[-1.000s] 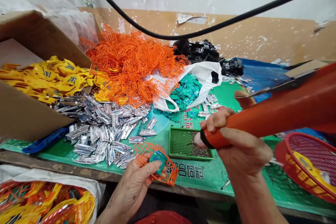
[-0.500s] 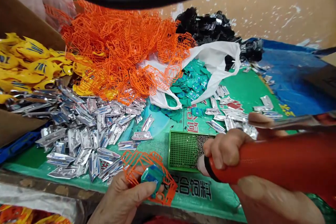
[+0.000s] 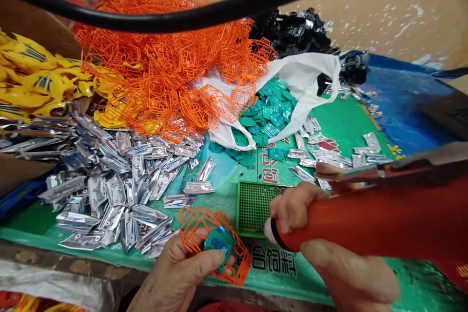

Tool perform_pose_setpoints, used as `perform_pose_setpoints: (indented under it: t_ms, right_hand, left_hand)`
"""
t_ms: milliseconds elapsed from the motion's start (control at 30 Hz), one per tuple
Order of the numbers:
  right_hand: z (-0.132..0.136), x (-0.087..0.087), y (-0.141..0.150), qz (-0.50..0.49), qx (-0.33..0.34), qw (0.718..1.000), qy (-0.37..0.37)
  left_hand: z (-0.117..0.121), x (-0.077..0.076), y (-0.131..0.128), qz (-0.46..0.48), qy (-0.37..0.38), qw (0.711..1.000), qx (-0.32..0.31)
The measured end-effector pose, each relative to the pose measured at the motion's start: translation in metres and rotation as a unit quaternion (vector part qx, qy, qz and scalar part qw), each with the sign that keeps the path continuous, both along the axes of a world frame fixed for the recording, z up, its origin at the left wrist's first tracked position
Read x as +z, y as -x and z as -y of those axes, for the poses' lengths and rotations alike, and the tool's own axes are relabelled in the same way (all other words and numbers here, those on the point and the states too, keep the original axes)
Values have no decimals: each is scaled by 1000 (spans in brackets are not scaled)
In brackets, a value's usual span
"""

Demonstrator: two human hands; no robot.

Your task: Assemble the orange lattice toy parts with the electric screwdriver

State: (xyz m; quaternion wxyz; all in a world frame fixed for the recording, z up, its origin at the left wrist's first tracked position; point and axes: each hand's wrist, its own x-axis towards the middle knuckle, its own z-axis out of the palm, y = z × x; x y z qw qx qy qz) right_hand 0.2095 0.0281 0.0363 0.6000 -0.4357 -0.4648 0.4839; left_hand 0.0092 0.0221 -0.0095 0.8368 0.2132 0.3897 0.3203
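My left hand (image 3: 185,268) pinches an orange plastic lattice frame (image 3: 239,273) together with a small teal plastic piece (image 3: 220,241), thumb on top, above the near edge of the table. My right hand (image 3: 303,214) is wrapped round a red electric screwdriver (image 3: 358,224), its pale nose and black ring pointing left, toward the teal piece but apart from it. Behind the nose sits a green mesh tray (image 3: 252,204); the small screws at its right side are mostly hidden by my right hand. The screwdriver's bit does not show clearly.
Silvery parts (image 3: 113,200) spread over the left of the table. Behind are yellow shells (image 3: 40,78), a heap of orange frames (image 3: 164,68), a white bag (image 3: 310,70) with teal pieces (image 3: 270,112), and black parts (image 3: 292,34). A black cable (image 3: 175,19) hangs across the top.
The view has tilted down and closer. My right hand has brought the screwdriver's nose from over the screws leftward, nearer the orange frame. My left hand keeps hold of frame and teal piece.
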Motion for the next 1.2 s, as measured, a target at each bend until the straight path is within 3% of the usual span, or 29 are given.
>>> perform_pose_setpoints:
  t_ms: [433,600,767,1000,1100,1200]
  right_hand:
    - [-3,7,5,11,3,1000,8]
    - [1,1,2,4,-6,1000,11]
    - [5,-5,3,-7,-22,1000,4]
    - [3,-4,5,29,2,1000,1]
    - [4,-10,4,-18,-6,1000,-24]
    - [4,-9,4,-72,-12,997,-37]
  left_hand:
    - [-1,5,2,0,-1,1000,-4]
    - [-2,3,1,15,-2,1000,-12]
    - [-2,1,0,17,-13,1000,5]
    - [-1,-1,3,16,38,998,43]
    - [2,-4,5,7,66,994,84]
    - [4,-4,5,17,60,994,86]
